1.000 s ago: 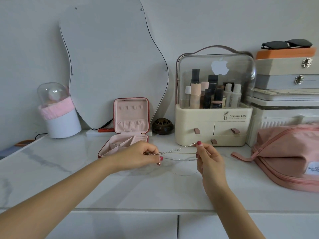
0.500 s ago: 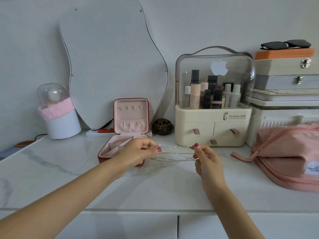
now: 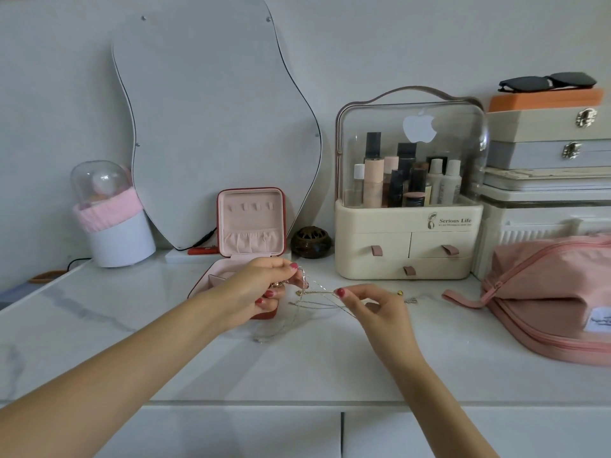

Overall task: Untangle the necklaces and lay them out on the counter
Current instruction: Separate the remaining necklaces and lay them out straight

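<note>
L hand (image 3: 256, 292) is pinching tangled necklaces (image 3: 314, 297) just in front of the jewelry box (image 3: 251, 223). R hand (image 3: 373, 305) is pinching the strands too, right of box, w/ fingers curled.

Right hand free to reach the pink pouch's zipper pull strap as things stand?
Probably not yet: the right hand pinches the necklaces strung to the left hand. The counter toward the pull strap looks open apart from a chain lying there.
</note>
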